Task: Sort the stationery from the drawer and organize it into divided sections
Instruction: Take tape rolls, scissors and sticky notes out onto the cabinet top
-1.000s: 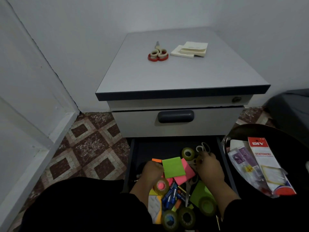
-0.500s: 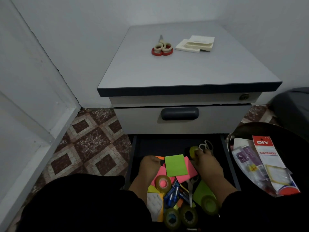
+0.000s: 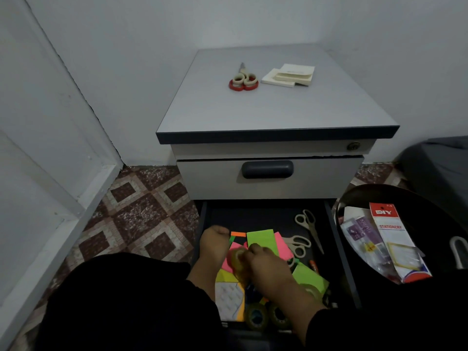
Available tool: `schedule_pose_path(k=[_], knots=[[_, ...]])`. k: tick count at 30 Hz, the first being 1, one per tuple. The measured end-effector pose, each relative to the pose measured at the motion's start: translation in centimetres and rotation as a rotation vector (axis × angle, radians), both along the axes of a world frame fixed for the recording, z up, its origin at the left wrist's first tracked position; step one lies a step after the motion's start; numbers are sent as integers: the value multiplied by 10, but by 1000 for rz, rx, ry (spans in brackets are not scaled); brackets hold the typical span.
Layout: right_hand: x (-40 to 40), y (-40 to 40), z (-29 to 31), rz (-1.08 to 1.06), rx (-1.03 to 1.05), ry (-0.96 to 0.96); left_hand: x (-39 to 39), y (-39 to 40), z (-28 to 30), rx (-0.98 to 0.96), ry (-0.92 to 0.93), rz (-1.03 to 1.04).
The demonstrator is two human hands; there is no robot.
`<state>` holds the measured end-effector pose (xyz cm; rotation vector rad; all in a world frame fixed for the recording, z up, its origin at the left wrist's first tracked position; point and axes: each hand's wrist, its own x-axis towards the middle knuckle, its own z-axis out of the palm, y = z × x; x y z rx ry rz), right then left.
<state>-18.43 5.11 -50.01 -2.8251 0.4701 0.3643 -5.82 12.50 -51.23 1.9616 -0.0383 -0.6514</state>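
At lower centre, the right hand point(image 3: 268, 269) pinched a blurred, clear tape roll point(image 3: 236, 257) over the open drawer point(image 3: 331, 239). The left hand point(image 3: 215, 247) lay beside it, its fingers curled under; whether it held anything I could not tell. Neon pads point(image 3: 260, 240) and two pale scissors point(image 3: 307, 226) lay beyond.

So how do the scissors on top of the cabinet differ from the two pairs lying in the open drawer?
The scissors on the cabinet top have red handle loops with pale tape rolls resting on them; the drawer scissors and have pale handles with nothing on them. The top pair points toward the wall; the farther drawer pair points toward the person, tilted. All three lie flat and neither hand touches them.
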Motion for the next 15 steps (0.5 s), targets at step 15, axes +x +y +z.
schedule_pose_path(k=[15], knots=[[-21,-63,-23,-746,306,-194,-50,-3,11,625,-617,-856]])
